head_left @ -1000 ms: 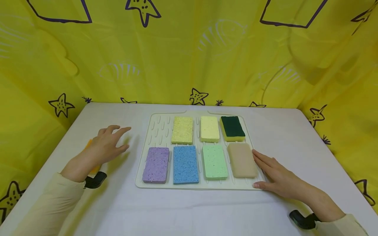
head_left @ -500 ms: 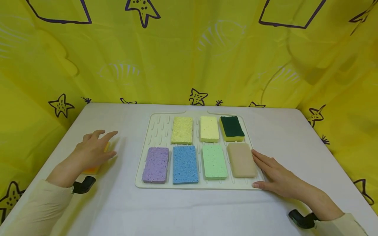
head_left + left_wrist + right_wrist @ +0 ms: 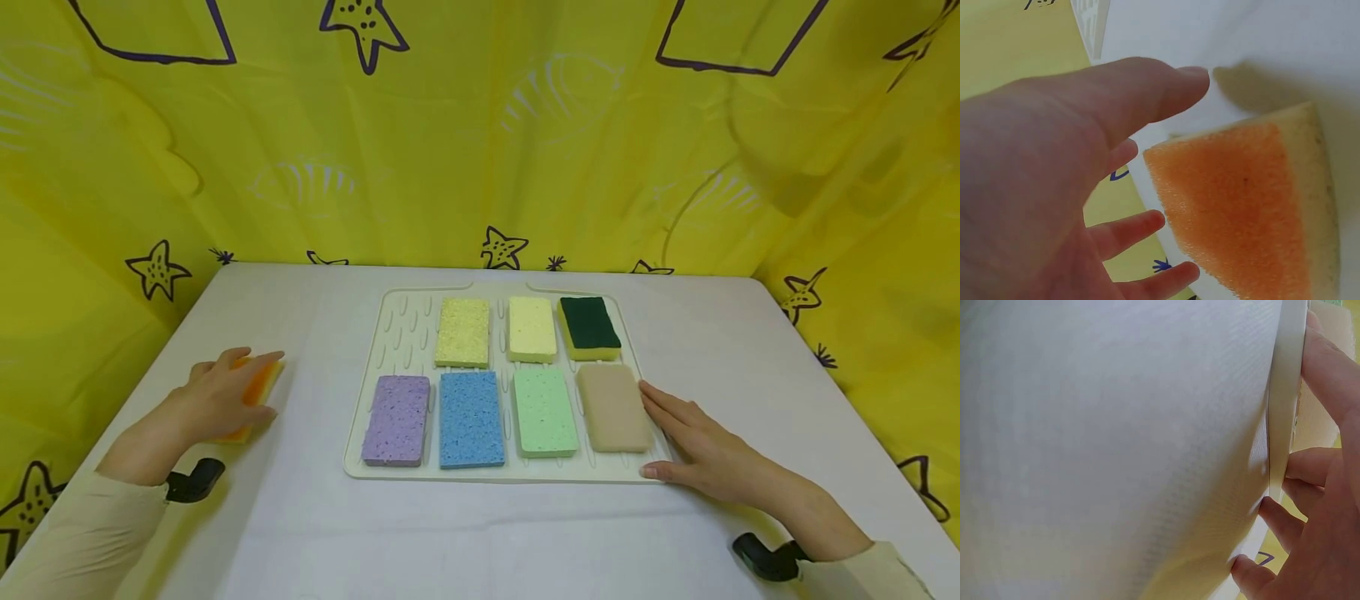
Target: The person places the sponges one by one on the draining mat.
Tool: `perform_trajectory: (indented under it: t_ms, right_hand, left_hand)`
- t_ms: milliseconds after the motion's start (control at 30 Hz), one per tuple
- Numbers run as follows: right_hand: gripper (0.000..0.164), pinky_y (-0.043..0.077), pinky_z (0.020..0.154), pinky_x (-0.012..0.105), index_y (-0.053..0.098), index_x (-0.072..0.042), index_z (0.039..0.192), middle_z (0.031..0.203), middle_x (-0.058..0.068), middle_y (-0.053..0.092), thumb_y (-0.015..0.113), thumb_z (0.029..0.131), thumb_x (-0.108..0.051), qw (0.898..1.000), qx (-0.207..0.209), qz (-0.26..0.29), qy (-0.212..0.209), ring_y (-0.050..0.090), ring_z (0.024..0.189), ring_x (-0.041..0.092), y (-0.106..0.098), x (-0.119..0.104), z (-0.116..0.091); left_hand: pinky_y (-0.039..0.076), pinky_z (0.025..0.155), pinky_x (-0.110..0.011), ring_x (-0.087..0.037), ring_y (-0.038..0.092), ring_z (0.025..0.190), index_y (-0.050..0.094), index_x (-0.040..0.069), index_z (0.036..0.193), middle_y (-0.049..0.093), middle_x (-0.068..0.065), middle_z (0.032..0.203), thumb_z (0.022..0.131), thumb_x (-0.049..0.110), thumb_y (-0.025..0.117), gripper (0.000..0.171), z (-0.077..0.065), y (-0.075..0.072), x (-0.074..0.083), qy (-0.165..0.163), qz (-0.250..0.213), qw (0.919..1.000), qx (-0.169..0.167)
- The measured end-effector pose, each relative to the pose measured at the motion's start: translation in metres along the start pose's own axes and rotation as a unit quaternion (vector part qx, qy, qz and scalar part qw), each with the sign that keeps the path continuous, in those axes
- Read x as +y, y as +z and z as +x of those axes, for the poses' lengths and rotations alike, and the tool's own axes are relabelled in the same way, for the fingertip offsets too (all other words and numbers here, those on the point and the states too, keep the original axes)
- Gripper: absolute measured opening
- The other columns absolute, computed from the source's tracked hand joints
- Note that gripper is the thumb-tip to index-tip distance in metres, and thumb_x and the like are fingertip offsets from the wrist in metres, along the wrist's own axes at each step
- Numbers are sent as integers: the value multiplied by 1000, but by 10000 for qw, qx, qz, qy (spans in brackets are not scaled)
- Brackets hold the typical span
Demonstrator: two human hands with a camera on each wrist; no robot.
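My left hand [image 3: 197, 408] hovers over an orange-topped sponge [image 3: 1229, 200] with a pale yellow layer, at the left of the table. In the left wrist view its fingers are spread and the thumb stands apart from the sponge. My right hand [image 3: 701, 450] rests with fairly straight fingers along the right edge of a cream ribbed tray [image 3: 397, 333]; the right wrist view has its fingertips touching the rim. Closest to that hand lies a beige sponge [image 3: 615, 408]. A light green sponge [image 3: 545, 412], a blue sponge [image 3: 471, 419] and a purple sponge [image 3: 396, 421] continue that front row.
Along the tray's back row lie a speckled yellow sponge [image 3: 462, 332], a pale yellow sponge [image 3: 532, 329] and a scouring sponge [image 3: 590, 323] with a dark green top. A yellow patterned curtain [image 3: 450, 150] hangs behind and beside the white table [image 3: 480, 542].
My left hand has moved left and slightly toward me, away from the tray and over the orange sponge. The right hand has stayed on the tray's edge.
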State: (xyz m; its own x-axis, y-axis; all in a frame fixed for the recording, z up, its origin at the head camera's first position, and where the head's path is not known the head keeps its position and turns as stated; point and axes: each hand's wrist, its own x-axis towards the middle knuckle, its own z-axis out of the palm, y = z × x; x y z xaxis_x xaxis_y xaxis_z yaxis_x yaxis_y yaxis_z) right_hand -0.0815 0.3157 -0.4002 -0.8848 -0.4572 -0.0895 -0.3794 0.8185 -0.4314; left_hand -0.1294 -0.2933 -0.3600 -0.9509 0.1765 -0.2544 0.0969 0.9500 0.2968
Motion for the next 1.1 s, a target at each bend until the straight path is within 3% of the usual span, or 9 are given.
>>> perform_trajectory:
  t_ms: [600,900,1100]
  right_hand:
    - [95,4,126,47,26,-6,157,166,10,20,70,86,-52,10000,45,14,-36,24,149,37,1,1,-1]
    - [94,-2,126,33,26,-7,157,166,9,20,70,86,-52,9999,77,-25,-60,25,149,38,2,2,-2]
    - [93,-8,121,19,27,-6,157,166,10,21,70,87,-50,9997,157,-69,-178,22,152,28,3,2,-2]
  left_hand:
    - [46,70,-73,-68,40,108,38,9,148,27,-37,147,88,20,70,68,0,4,-5,189,252,9994,109]
    - [47,69,-69,-65,43,105,39,11,147,29,-36,146,89,26,69,68,4,4,1,247,237,9989,317]
    - [48,68,-68,-63,45,102,40,10,147,31,-36,145,90,29,68,66,8,2,9,354,262,9981,431]
